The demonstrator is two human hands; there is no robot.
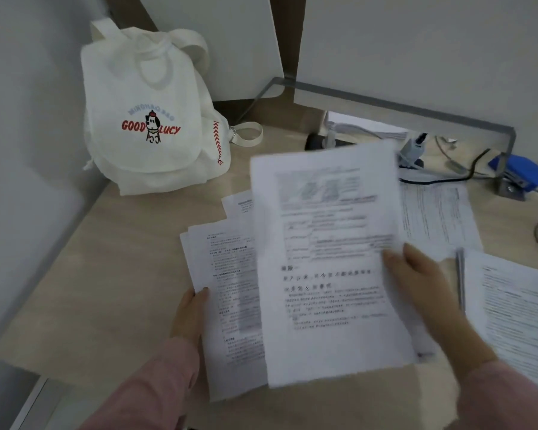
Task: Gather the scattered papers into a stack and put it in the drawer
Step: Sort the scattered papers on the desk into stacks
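Papers in both hands above a pale wooden desk (106,290)

A printed sheet (323,259) – blurred, its text unreadable – is pinched at its right edge by the right hand (423,283), thumb on top, and overlaps a sheaf of papers (227,274) that the left hand (190,315) grips by its left edge, both over the desk's near side. Another page (238,203) shows just behind the sheaf; two more loose pages lie on the desk to the right, one (435,212) partly under the held sheet, one (516,305) at the frame's edge. Farther back, a white backpack (149,119) lettered "GOOD LUCY" stands in the left corner – a grey metal stand (416,116), cables (448,178) and a blue stapler (522,175) are at right.
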